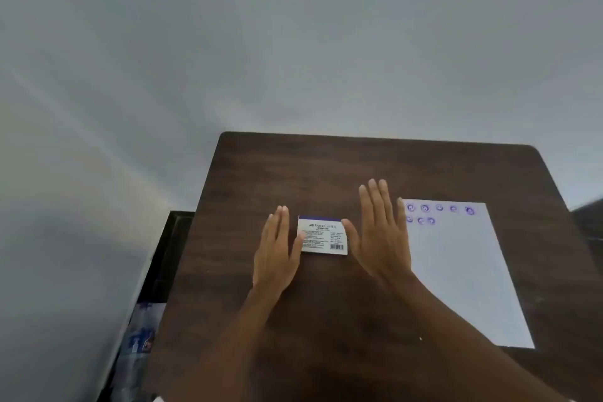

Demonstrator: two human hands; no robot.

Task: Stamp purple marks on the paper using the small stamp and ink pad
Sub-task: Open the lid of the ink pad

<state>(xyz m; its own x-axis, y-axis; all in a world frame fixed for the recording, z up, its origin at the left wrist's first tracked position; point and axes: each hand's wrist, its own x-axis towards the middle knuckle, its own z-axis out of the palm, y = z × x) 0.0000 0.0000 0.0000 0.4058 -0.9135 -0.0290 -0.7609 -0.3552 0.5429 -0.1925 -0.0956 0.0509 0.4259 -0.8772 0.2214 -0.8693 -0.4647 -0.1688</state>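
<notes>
Framing the ink pad (pixel 323 236) between two flat hands, we have it lying closed on the dark table (pixel 293 166), label side up, with the left hand (pixel 277 251) just beside its left edge and the thumb touching that edge, and the right hand (pixel 381 238) just beside its right edge, thumb at the upper corner. Both hands are spread, fingers straight and together, clamped on nothing. The stamp itself we cannot find in view; it may be hidden under a palm, we cannot tell. Beyond the right hand lies the paper (pixel 463 271), its near corner tucked under our little finger side, and a row of purple marks (pixel 439 208) runs along its far edge with a shorter second row started beneath. To do this step well, we judge the pad wants steadying from both sides, the lid opened without letting the case skid toward the paper, and inky surfaces kept off the clean sheet. Outward from the hands there is plenty of bare table ahead and toward us; left of the left hand the table edge comes soon, with a drop to a dark shelf (pixel 176 238) and bottles (pixel 143 336) below, so we would keep any sliding rightward and short.
</notes>
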